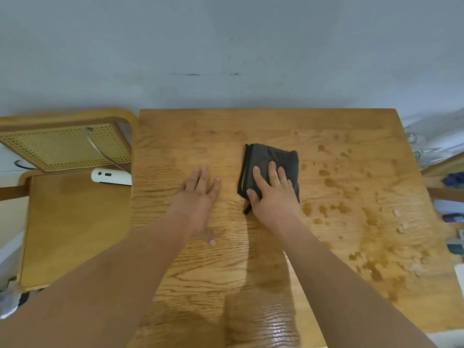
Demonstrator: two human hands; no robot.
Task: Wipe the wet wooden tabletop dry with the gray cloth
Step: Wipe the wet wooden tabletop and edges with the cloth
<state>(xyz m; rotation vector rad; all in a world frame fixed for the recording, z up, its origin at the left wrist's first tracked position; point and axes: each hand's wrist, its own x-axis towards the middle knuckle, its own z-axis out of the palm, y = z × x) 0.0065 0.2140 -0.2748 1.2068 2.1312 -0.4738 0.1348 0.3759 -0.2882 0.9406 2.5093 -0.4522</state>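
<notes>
A wet streak (pixel 266 272) lies nearer than the gray cloth (pixel 281 156), with droplets (pixel 329 182) to its right, so much seems left. The right hand (pixel 273 194) presses it flat; the left hand (pixel 200 194) lies spread beside it.

Just one wide head-worn view, looking forward and steeply down. Close at centre sit the left hand (pixel 198 194) and right hand (pixel 273 197), the tabletop (pixel 326 136) running beyond them to the wall (pixel 226 46).
</notes>
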